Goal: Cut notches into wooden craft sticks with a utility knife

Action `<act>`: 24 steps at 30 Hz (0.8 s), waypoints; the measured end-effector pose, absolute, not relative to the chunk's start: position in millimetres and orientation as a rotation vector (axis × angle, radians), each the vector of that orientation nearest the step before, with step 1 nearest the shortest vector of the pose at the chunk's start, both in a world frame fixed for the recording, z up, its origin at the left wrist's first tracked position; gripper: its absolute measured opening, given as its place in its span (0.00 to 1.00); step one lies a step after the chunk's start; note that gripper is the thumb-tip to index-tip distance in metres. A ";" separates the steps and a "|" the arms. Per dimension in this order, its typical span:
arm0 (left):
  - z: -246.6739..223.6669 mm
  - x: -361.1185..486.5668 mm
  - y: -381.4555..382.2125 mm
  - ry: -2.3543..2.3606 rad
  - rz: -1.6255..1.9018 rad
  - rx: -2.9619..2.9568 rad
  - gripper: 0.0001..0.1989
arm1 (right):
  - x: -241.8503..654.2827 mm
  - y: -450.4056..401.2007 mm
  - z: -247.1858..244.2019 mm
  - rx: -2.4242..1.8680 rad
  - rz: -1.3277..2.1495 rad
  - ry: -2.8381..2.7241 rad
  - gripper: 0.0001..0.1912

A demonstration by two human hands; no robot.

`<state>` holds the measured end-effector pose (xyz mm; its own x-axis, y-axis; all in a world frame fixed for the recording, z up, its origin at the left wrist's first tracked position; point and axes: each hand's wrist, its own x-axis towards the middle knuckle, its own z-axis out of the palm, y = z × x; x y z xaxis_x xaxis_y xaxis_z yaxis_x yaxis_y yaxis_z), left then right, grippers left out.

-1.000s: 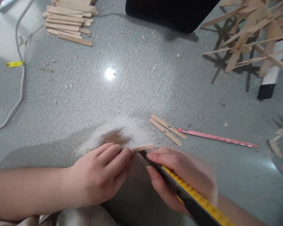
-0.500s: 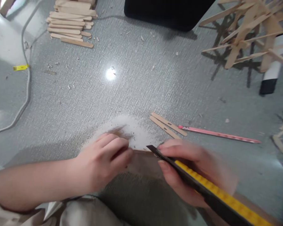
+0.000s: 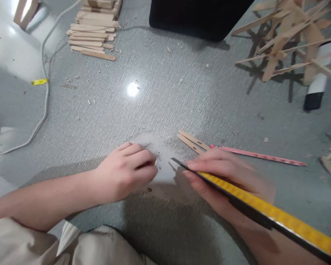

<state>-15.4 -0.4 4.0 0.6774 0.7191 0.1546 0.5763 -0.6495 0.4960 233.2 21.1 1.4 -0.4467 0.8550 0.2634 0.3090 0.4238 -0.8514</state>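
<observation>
Surface: a broad grey support with a fine, streaky texture (image 3: 154,117) filled the view and ran beyond it on every side (table top or floor, the view left that unclear).
Bright spot: a small, round white glare (image 3: 132,89) lay left of the middle, toward the far edge.
Far left corner: a wide, milky sheen (image 3: 2,49) washed over the grey, which looked smoother and glossier there.
Near edge: a deep, soft-edged shadow (image 3: 168,228) darkened the texture around its middle.
Left side: a paler shadow band (image 3: 71,165) stretched inward.
Light: cool and whitish, strongest toward the far left corner and duller toward the right edge.
</observation>
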 end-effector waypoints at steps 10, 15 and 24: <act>37.1 -11.7 -34.1 1.323 -0.093 2.608 0.12 | 232.3 11.3 -7.5 -1.062 0.651 -2.066 0.06; 30.8 -7.9 -51.8 1.373 -0.042 2.765 0.08 | 229.9 8.4 -6.3 -1.127 0.632 -1.894 0.10; 22.8 -9.9 -33.8 1.377 0.043 2.630 0.12 | 242.6 -22.3 5.4 -1.323 0.962 -1.578 0.19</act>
<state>-9.9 -33.8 22.8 0.5724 0.8181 -0.0543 0.8132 -0.5580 0.1656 242.6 -22.3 5.4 -0.0881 0.9882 0.1250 0.3417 0.1478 -0.9281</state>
